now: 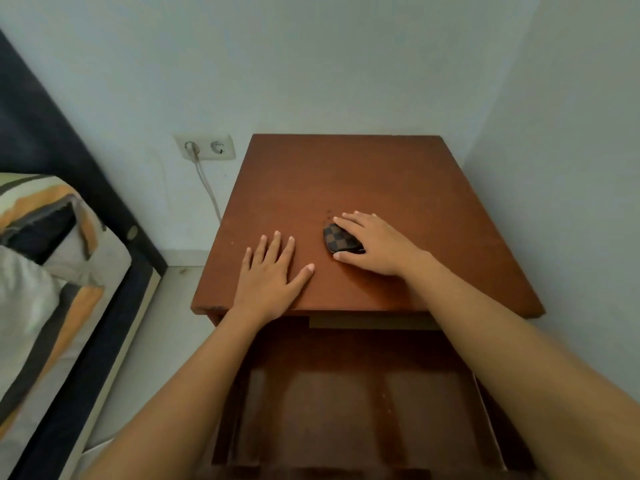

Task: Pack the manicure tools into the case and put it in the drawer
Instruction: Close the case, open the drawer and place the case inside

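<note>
A small brown checkered case lies closed on the wooden nightstand top. My right hand covers its right part, fingers over the top and thumb at its near edge. My left hand rests flat on the top to the left of the case, fingers spread, holding nothing. Below the top, the drawer stands pulled out toward me, its dark wooden bottom bare between my forearms. No loose manicure tools are in sight.
The nightstand stands in a corner, with walls behind it and on its right. A bed with striped bedding and a dark frame lies to the left. A wall socket with a white cable sits left of the nightstand.
</note>
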{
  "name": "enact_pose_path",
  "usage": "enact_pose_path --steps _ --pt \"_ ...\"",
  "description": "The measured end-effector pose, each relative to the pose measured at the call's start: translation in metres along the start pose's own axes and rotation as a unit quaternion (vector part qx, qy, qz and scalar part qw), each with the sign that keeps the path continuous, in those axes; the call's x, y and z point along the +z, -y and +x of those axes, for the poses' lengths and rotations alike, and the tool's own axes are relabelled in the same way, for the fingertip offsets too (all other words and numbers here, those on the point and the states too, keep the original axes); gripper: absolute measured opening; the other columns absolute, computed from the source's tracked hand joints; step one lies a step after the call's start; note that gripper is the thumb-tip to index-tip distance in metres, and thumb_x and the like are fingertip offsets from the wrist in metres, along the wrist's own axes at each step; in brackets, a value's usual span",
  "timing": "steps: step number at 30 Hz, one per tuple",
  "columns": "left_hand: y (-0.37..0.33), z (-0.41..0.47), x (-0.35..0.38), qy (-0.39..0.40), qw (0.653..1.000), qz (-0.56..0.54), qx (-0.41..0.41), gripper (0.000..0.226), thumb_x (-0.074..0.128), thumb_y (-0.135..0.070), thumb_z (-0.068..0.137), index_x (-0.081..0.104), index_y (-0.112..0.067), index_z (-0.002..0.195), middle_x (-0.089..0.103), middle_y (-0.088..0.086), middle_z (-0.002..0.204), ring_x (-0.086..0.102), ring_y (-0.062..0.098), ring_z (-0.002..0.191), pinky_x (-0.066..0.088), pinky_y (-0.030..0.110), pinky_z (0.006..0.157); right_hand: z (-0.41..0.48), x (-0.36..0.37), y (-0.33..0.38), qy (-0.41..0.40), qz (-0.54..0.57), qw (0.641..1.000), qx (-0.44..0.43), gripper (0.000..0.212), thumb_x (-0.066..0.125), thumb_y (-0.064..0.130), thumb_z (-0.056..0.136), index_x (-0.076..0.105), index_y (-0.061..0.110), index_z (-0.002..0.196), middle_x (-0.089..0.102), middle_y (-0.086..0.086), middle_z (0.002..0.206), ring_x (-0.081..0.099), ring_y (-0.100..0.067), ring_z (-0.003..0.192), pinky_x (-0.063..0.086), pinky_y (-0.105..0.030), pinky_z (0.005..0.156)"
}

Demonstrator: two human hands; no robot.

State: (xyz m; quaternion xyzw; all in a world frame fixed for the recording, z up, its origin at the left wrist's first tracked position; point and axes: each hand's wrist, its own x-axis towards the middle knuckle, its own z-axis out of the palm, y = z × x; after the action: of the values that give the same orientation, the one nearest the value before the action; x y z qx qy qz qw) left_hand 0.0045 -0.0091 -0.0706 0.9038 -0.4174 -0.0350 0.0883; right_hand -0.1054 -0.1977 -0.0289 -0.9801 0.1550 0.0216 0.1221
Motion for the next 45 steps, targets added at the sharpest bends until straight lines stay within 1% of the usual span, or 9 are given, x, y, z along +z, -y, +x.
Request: enact_pose_path --steps 3,10,15,18,23,30,36,39,45 --pt "0.0 -0.001 -0.001 -0.003 1.0 -0.007 -0.002 0.071 0.019 -0.066 0.089 0.006 -0.029 0.149 -0.001 -0.001 0.159 -0.005 0.019 0.145 -0.005 0.039 0.116 -0.006 0.008 0.001 -0.045 0.011 0.999 0.009 0.071 0.047 0.057 0.087 0.024 0.026 0.146 0.033 -0.001 0.15 0.027 -0.021 0.138 0.017 -0.038 0.116" --pt "-0.003 -0.011 -0.002 -0.015 0.999 -0.029 -0.003 0.069 0.023 -0.062 0.091 0.013 -0.026 0.149 0.005 0.0 0.159 -0.001 0.02 0.146 -0.002 0.038 0.116 -0.08 0.034 0.039 -0.143 0.035 0.988 0.049 0.072 0.053 0.062 0.08 0.037 0.024 0.14 0.05 -0.001 0.131 0.043 -0.02 0.122 0.033 -0.034 0.103" --pt "-0.004 -0.031 -0.005 -0.005 0.999 -0.046 0.011 0.066 0.026 -0.058 0.093 0.015 -0.025 0.149 0.005 0.0 0.159 -0.001 0.02 0.146 -0.001 0.038 0.116 -0.144 0.067 0.071 -0.178 0.024 0.984 0.011 0.075 0.053 0.067 0.074 0.046 0.023 0.134 0.054 0.0 0.119 0.048 -0.017 0.112 0.04 -0.033 0.093" --pt "-0.006 -0.04 -0.004 -0.004 0.999 -0.049 0.009 0.065 0.024 -0.058 0.093 0.015 -0.025 0.149 0.005 0.0 0.159 -0.002 0.019 0.146 -0.002 0.037 0.116 -0.151 0.092 0.078 -0.069 0.01 0.998 -0.001 0.074 0.056 0.062 0.076 0.041 0.024 0.137 0.049 -0.001 0.125 0.044 -0.021 0.118 0.037 -0.036 0.097" --pt "-0.01 -0.056 0.0 -0.017 0.997 -0.072 0.005 0.065 0.026 -0.058 0.093 0.016 -0.025 0.148 0.006 -0.001 0.159 -0.002 0.017 0.146 -0.004 0.036 0.116 -0.129 0.121 0.063 0.139 0.031 0.986 0.085 0.078 0.065 0.052 0.077 0.029 0.025 0.141 0.033 -0.009 0.143 0.03 -0.031 0.131 0.032 -0.044 0.105" --pt "-0.012 -0.073 -0.001 -0.002 0.995 -0.099 0.002 0.064 0.03 -0.055 0.094 0.016 -0.024 0.148 0.005 -0.001 0.159 -0.003 0.016 0.145 -0.004 0.035 0.116 -0.135 0.128 0.056 0.192 0.077 0.97 0.124 0.074 0.062 0.044 0.082 0.025 0.023 0.143 0.029 -0.01 0.146 0.034 -0.033 0.13 0.038 -0.045 0.104" --pt "-0.022 -0.115 -0.01 0.035 0.986 -0.164 -0.018 0.065 0.039 -0.053 0.092 0.022 -0.022 0.147 0.006 0.0 0.159 -0.002 0.019 0.145 0.001 0.042 0.116 -0.175 0.097 0.067 0.112 0.187 0.968 0.124 0.068 0.06 0.037 0.086 0.028 0.019 0.144 0.031 -0.003 0.148 0.035 -0.023 0.133 0.034 -0.037 0.11" --pt "-0.03 -0.158 -0.008 0.042 0.976 -0.215 -0.01 0.065 0.044 -0.05 0.092 0.024 -0.022 0.147 0.01 -0.001 0.158 0.0 0.016 0.145 0.005 0.041 0.116 -0.204 0.084 0.077 0.051 0.206 0.972 0.106 0.06 0.059 0.035 0.088 0.035 0.02 0.141 0.036 0.001 0.146 0.038 -0.017 0.132 0.034 -0.031 0.108" --pt "-0.035 -0.234 0.001 0.069 0.961 -0.266 0.035 0.056 0.05 -0.045 0.091 0.035 -0.028 0.142 0.028 -0.008 0.153 0.025 0.012 0.14 0.027 0.035 0.111 -0.259 0.077 0.096 -0.048 0.231 0.97 0.063 0.041 0.059 0.036 0.088 0.053 0.023 0.126 0.053 0.005 0.128 0.049 -0.009 0.117 0.039 -0.021 0.094"
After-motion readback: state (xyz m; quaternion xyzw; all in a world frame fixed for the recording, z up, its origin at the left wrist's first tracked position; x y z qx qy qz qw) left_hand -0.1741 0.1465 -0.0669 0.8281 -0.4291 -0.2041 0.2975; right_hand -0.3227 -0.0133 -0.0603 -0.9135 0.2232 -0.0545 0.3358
